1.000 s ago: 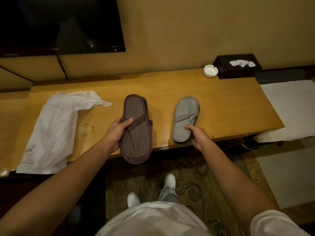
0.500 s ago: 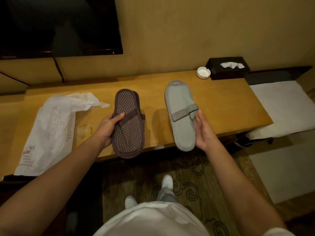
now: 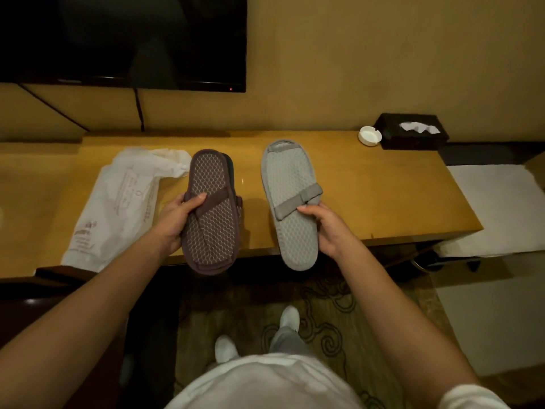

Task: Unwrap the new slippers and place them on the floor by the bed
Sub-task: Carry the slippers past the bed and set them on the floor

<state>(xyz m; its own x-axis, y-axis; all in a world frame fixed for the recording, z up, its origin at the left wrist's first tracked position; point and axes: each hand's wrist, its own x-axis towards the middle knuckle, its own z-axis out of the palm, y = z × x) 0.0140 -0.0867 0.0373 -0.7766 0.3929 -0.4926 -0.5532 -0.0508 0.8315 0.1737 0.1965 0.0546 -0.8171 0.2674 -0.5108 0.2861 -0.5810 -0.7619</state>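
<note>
My left hand grips a dark brown pair of slippers, stacked with the patterned sole facing me and a band across the middle under my thumb. My right hand holds a light grey pair of slippers, also sole up, with my thumb on its grey band. Both pairs are held upright above the front edge of the wooden desk. The torn white wrapper lies flat on the desk to the left.
A white ashtray and a black tissue box stand at the desk's back right. A dark TV hangs on the wall. White cloth lies to the right. Patterned carpet and my white shoes are below.
My right hand picked the grey slippers up off the desk and raised them sole-up beside the brown pair. My left hand kept holding the brown pair.
</note>
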